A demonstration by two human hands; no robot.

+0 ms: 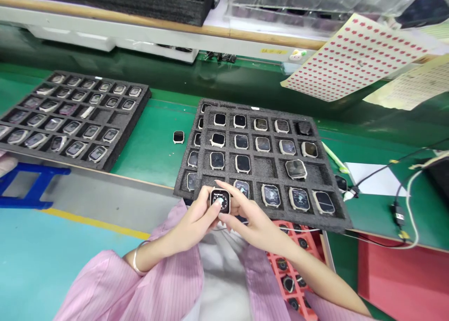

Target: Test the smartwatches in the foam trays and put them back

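A smartwatch body without a strap, its screen lit with a watch face, is held between both hands in front of my chest. My left hand is closed around its left side, the thumb lying on the screen. On the other side, my right hand grips it, index finger at the top edge and thumb near the lower corner. Just beyond the hands is a dark foam tray with rows of similar watch bodies in its compartments. A lone watch body lies on the green bench to the left.
A second foam tray sits under the near one. Another filled foam tray stands at left. Below right is a red tray of round dark pieces. Cables, a green pen and hanging sticker sheets occupy the right.
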